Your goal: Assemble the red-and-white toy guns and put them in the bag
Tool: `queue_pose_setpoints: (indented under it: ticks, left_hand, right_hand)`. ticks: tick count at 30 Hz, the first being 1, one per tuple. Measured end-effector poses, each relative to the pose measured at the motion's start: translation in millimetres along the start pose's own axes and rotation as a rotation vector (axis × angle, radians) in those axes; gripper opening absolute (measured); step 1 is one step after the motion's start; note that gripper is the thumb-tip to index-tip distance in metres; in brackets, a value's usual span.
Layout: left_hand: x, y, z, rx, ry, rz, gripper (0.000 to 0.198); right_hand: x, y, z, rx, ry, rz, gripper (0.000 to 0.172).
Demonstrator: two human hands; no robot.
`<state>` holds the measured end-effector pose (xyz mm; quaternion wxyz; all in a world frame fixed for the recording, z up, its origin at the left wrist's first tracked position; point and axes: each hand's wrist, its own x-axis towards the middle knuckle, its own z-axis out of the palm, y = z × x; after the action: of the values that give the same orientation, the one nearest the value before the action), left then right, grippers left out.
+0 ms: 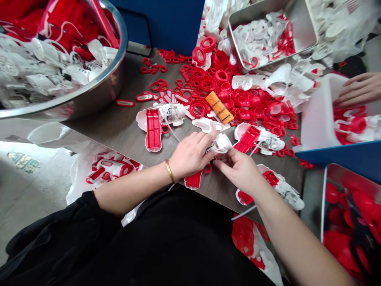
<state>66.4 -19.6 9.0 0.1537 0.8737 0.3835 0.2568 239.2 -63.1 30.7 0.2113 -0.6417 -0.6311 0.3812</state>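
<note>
My left hand (pixel 193 153), a gold bracelet at its wrist, is closed over an opened toy gun with a white mechanism (pixel 222 143) and a red handle (pixel 193 181). My right hand (pixel 238 169) pinches at the near edge of the same toy gun; its fingertips are partly hidden. Another half-open toy gun (pixel 154 131) lies to the left, its red battery compartment facing up. Two more lie to the right: one toy gun (pixel 247 139) just beyond my right hand, the other (pixel 282 188) partly under my right forearm.
Red rings and small parts (pixel 208 83) heap behind, with an orange block (pixel 219 107) on top. A steel bowl (pixel 122 51) stands left, a metal tray (pixel 311 35) at the back. Another person's hand (pixel 360 89) reaches into a white bin (pixel 317 107) at right.
</note>
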Motion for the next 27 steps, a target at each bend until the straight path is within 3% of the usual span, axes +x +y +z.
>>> queue_pose_setpoints:
  ticks: [6, 10, 16, 18, 22, 25, 27]
  left_hand:
    - [-1, -5, 5.5, -0.085, 0.075, 0.033, 0.048]
    - [-2, -6, 5.8, -0.112, 0.090, 0.019, 0.049]
    - [-2, -8, 7.8, -0.142, 0.104, -0.003, 0.049]
    - [-2, -9, 7.9, -0.149, 0.098, -0.002, 0.049]
    - [-1, -10, 6.3, -0.112, 0.032, 0.014, 0.045]
    - [0, -9, 4.8, -0.087, 0.016, 0.031, 0.044]
    - [0, -9, 4.4, -0.079, 0.010, 0.025, 0.044]
  right_hand:
    - [4, 3, 0, 0.045, 0.032, 0.032, 0.011]
    - [6, -5, -2, 0.088, -0.057, 0.073, 0.013]
    - [1, -19, 11, -0.373, 0.132, -0.048, 0.007]
    - [3, -17, 11, -0.277, 0.081, -0.004, 0.007]
    - [14, -13, -3, 0.102, -0.188, 0.260, 0.010]
    - [19, -15, -11, 0.080, -0.275, 0.354, 0.008]
    - [18, -16, -11, -0.040, -0.244, 0.330, 0.014]
